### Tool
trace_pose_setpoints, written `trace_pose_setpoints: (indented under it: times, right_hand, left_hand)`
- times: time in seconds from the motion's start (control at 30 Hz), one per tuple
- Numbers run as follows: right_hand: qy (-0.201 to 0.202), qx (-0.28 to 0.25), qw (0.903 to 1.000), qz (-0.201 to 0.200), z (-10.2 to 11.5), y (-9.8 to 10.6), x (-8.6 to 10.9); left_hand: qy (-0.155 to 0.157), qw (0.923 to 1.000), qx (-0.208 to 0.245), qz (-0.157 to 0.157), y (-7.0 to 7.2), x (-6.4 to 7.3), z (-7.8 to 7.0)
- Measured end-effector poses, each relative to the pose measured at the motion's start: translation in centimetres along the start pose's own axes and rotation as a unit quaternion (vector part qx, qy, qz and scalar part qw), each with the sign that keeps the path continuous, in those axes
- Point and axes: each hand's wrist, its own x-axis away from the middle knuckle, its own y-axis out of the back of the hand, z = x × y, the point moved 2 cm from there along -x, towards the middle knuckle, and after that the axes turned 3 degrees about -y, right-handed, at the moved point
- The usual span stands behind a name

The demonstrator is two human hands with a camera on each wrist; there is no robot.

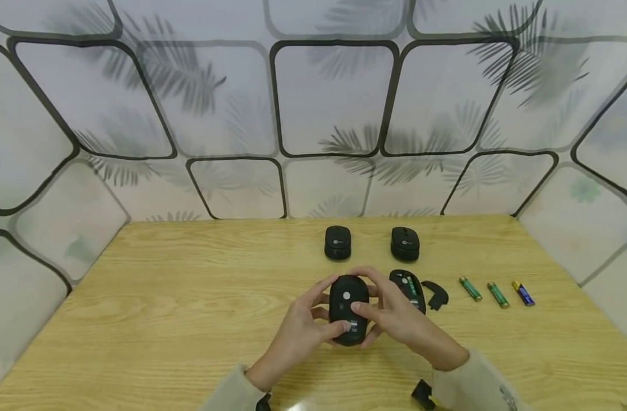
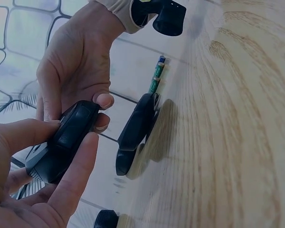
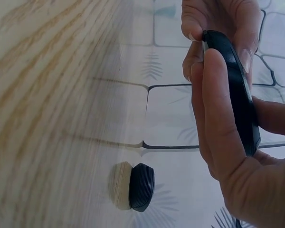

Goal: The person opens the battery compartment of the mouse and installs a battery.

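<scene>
Both hands hold a black computer mouse [image 1: 347, 337] above the table, its underside turned up toward the head camera. My left hand [image 1: 304, 328] grips its left side, the thumb lying over the label. On the other side my right hand [image 1: 395, 311] holds it, thumb on the underside and fingers around the edge. In the right wrist view the mouse [image 3: 240, 102] shows edge-on between the fingers. Just beyond the right hand lies a second upturned mouse [image 1: 399, 278] with a green battery in its open compartment, partly hidden by that hand. Its curved black cover [image 1: 436, 295] lies beside it.
Two more black mice, one left [image 1: 338, 242] and one right [image 1: 405, 244], stand upright toward the back of the wooden table [image 1: 190, 297]. To the right lie two green batteries [image 1: 470, 289] and a blue-yellow battery [image 1: 523, 293]. A patterned backdrop [image 1: 334, 103] encloses the table's back and sides.
</scene>
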Motion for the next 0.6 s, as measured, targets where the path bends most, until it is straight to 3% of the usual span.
trace_pose_setpoints:
  times: [0.3,0.6]
  right_hand:
    - [-0.001,0.01,0.9999,-0.009,0.03,0.03,0.13]
    - [0.002,0.021,0.9998,0.006,0.08,0.39,-0.1]
  left_hand:
    - [-0.002,1.0,0.007,0.004,-0.05,0.02,0.02]
    - [0.009,0.9993,0.033,0.013,0.05,0.01,0.04]
